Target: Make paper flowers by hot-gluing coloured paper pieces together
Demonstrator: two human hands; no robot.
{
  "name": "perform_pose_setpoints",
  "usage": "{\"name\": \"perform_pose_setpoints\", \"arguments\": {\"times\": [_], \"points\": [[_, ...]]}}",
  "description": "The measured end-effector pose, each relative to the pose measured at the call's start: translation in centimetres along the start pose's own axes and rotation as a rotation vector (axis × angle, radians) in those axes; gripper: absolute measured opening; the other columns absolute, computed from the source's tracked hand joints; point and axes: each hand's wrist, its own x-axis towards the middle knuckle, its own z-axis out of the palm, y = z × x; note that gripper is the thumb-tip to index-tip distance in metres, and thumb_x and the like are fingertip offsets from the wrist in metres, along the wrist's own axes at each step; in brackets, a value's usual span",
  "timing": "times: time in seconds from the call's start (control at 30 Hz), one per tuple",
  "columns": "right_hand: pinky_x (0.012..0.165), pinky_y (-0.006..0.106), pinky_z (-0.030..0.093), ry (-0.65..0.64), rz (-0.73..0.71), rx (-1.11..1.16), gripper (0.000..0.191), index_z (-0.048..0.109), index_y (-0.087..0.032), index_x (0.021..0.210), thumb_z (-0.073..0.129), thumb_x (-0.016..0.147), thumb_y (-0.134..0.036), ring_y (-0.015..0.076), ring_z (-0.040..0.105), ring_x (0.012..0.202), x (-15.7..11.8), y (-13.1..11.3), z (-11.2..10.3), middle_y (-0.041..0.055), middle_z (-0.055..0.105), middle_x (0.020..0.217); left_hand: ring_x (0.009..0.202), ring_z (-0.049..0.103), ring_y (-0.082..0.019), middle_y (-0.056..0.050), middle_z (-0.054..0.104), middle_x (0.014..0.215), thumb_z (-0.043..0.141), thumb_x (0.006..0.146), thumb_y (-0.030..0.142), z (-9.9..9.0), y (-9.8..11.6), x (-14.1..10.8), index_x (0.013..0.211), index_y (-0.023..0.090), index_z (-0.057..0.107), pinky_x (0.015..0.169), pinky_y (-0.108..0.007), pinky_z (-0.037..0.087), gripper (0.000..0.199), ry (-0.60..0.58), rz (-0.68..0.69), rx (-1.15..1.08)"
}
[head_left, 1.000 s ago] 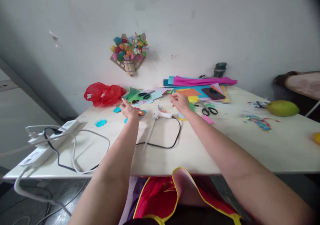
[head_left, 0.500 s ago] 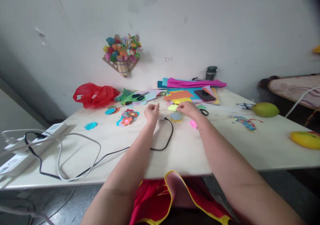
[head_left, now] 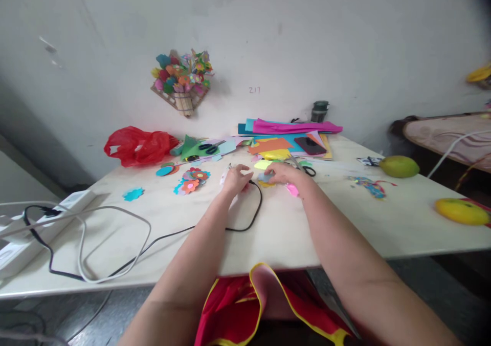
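My left hand is above the table's middle with its fingers apart, beside a white object mostly hidden behind it. A black cord runs from under that hand. My right hand has its curled fingertips on a grey-blue paper flower, which lies over a yellow one. Just behind are a pale yellow paper piece and scissors. A pink paper piece lies by my right wrist. Several stacked paper flowers sit left of my left hand.
Coloured sheets, a phone and dark scissors lie at the back. A red plastic bag is back left. The power strip and white cable occupy the left. Mangoes are at right.
My left hand has opened from a raised pinch and lowered, fingers stretching right. My right hand has moved from the pale yellow paper down and left to the grey-blue flower. The view has shifted slightly.
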Motion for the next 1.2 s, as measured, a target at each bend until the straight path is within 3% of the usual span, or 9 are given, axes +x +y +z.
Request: {"name": "perform_pose_setpoints", "arguments": {"times": [0.13, 0.37, 0.5, 0.63, 0.8, 0.9, 1.0, 1.1, 1.2], "points": [[0.065, 0.022, 0.041, -0.022, 0.001, 0.078, 0.035, 0.067, -0.021, 0.102, 0.062, 0.068, -0.028, 0.0165, 0.060, 0.080, -0.1, 0.3, 0.0, 0.0028, 0.067, 0.098, 0.045, 0.057, -0.013, 0.001, 0.062, 0.054, 0.056, 0.074, 0.027, 0.0, 0.0, 0.0, 0.113, 0.019, 0.053, 0.050, -0.023, 0.043, 0.040, 0.026, -0.019, 0.210], [0.065, 0.021, 0.042, 0.001, -0.020, 0.138, 0.026, 0.070, -0.020, 0.094, 0.062, 0.069, -0.024, 0.0147, 0.059, 0.076, 0.2, 0.7, 0.3, 0.0030, 0.069, 0.092, 0.069, 0.061, -0.018, -0.003, 0.063, 0.063, 0.058, 0.073, 0.028, -0.5, -0.6, 0.4, 0.099, 0.021, 0.062, 0.073, -0.028, 0.043, 0.028, 0.148, 0.038, 0.367], [0.063, 0.021, 0.040, 0.005, -0.052, 0.112, 0.019, 0.071, -0.019, 0.083, 0.056, 0.072, -0.019, 0.0137, 0.057, 0.071, -0.2, 0.3, -0.2, 0.0019, 0.068, 0.081, 0.071, 0.059, -0.022, -0.002, 0.057, 0.055, 0.061, 0.070, 0.028, -0.5, -0.4, 0.3, 0.084, 0.022, 0.064, 0.074, -0.030, 0.040, 0.016, 0.233, 0.071, 0.315], [0.057, 0.022, 0.035, 0.059, 0.015, 0.051, 0.017, 0.070, -0.019, 0.075, 0.054, 0.072, -0.023, 0.0128, 0.054, 0.063, -1.3, -0.9, -1.2, 0.0012, 0.066, 0.071, 0.070, 0.057, -0.022, -0.001, 0.053, 0.049, 0.063, 0.068, 0.027, -0.3, 0.0, 0.2, 0.071, 0.022, 0.063, 0.073, -0.030, 0.038, 0.006, 0.281, 0.094, 0.250], [0.057, 0.023, 0.031, 0.190, 0.047, -0.070, 0.019, 0.069, -0.020, 0.076, 0.051, 0.076, -0.025, 0.0145, 0.056, 0.069, -1.5, -1.2, -1.8, 0.0034, 0.068, 0.077, 0.065, 0.055, -0.021, -0.004, 0.054, 0.050, 0.059, 0.070, 0.037, -0.4, 0.3, 0.2, 0.051, 0.021, 0.053, 0.064, -0.028, 0.037, 0.026, 0.307, 0.100, 0.331], [0.059, 0.023, 0.031, 0.278, 0.051, -0.084, 0.022, 0.069, -0.021, 0.081, 0.048, 0.079, -0.028, 0.0152, 0.058, 0.075, -1.1, -0.7, -1.7, 0.0037, 0.069, 0.083, 0.056, 0.052, -0.018, -0.003, 0.049, 0.041, 0.058, 0.071, 0.037, -0.6, 0.4, 0.1, 0.043, 0.020, 0.049, 0.057, -0.026, 0.036, 0.034, 0.256, 0.082, 0.277], [0.060, 0.024, 0.032, 0.382, 0.072, -0.106, 0.025, 0.068, -0.021, 0.086, 0.045, 0.083, -0.031, 0.0164, 0.058, 0.079, -0.9, -0.5, -1.6, 0.0046, 0.069, 0.088, 0.044, 0.047, -0.013, -0.002, 0.049, 0.040, 0.058, 0.072, 0.039, -0.4, 0.6, -0.1, 0.044, 0.018, 0.050, 0.047, -0.023, 0.033, 0.035, 0.154, 0.049, 0.074], [0.061, 0.025, 0.033, 0.461, 0.090, -0.117, 0.029, 0.068, -0.022, 0.088, 0.042, 0.085, -0.034, 0.0173, 0.059, 0.079, -1.1, -1.1, -1.8, 0.0052, 0.069, 0.086, 0.037, 0.044, -0.008, -0.003, 0.058, 0.050, 0.058, 0.073, 0.041, 0.0, 0.7, -0.4, 0.056, 0.016, 0.052, 0.038, -0.020, 0.028, 0.030, 0.028, 0.002, -0.203], [0.062, 0.025, 0.033, 0.502, 0.106, -0.105, 0.031, 0.067, -0.023, 0.095, 0.039, 0.087, -0.035, 0.0179, 0.059, 0.077, -1.1, -2.2, -1.6, 0.0054, 0.069, 0.084, 0.031, 0.039, -0.007, 0.000, 0.056, 0.046, 0.063, 0.070, 0.040, 0.2, 1.0, -0.6, 0.071, 0.016, 0.052, 0.033, -0.018, 0.022, 0.026, -0.070, -0.028, -0.410]]}}
